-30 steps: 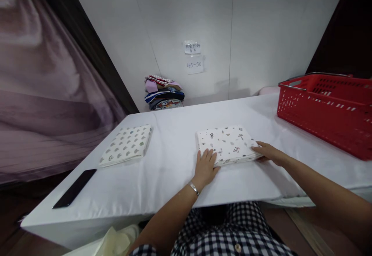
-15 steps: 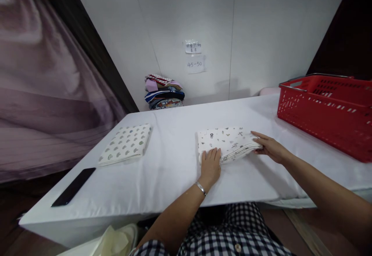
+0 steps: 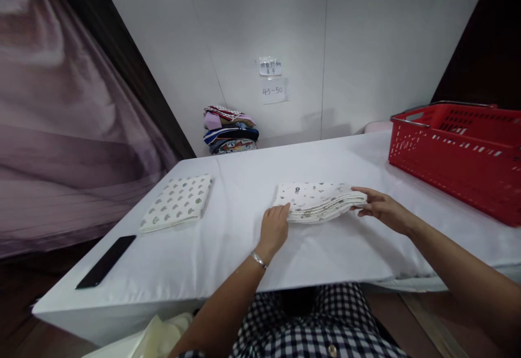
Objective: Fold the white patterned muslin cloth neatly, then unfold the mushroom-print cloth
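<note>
A folded white cloth with small printed figures (image 3: 315, 199) is raised a little off the white table (image 3: 244, 238), its near edge lifted. My left hand (image 3: 274, 227) grips its left near corner with curled fingers. My right hand (image 3: 380, 208) holds its right edge, fingers under and over the folds. A second folded cloth with a leaf pattern (image 3: 178, 202) lies flat on the table to the left, apart from both hands.
A red plastic basket (image 3: 456, 154) stands at the table's right. A stack of folded colourful cloths (image 3: 229, 129) sits at the back by the wall. A black phone (image 3: 106, 261) lies near the left front corner. Purple drapery hangs at left.
The printed cloth, flat on the table before, has been taken by its two ends and lifted. My left hand shifted left to the corner; my right hand closed on the right edge.
</note>
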A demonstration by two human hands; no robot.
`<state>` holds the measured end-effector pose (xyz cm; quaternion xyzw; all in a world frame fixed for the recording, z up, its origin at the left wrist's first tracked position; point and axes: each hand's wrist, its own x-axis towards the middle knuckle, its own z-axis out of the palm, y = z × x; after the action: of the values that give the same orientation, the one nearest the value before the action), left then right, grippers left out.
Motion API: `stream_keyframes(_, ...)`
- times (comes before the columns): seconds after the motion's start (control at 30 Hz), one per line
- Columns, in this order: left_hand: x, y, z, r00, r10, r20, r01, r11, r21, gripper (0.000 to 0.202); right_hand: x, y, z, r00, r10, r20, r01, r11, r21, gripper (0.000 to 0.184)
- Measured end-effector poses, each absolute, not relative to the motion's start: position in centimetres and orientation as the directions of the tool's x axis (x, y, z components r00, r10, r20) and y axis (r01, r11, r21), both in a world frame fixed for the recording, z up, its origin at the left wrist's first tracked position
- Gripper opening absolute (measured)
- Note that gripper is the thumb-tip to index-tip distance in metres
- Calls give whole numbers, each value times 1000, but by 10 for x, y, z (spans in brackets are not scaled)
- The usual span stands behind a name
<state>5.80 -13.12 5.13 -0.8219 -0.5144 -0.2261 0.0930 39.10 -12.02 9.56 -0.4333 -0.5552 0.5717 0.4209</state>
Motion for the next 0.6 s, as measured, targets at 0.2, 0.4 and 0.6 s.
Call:
stream_keyframes(0.2,40,-124,101,360,693,625,838,-534,109,51,386,-130,112,-174,979,103,210,139,-968,59)
stream_keyframes(0.4,27,-144,162,315,573,757,739,-649,184,51,391,-148,145,8,978,209,389,189,-902,38)
stream_keyframes(0.6,12,-117,177,129,804,581,604,-528,597,51,384,-118,140,25,991,135,206,127,-970,34)
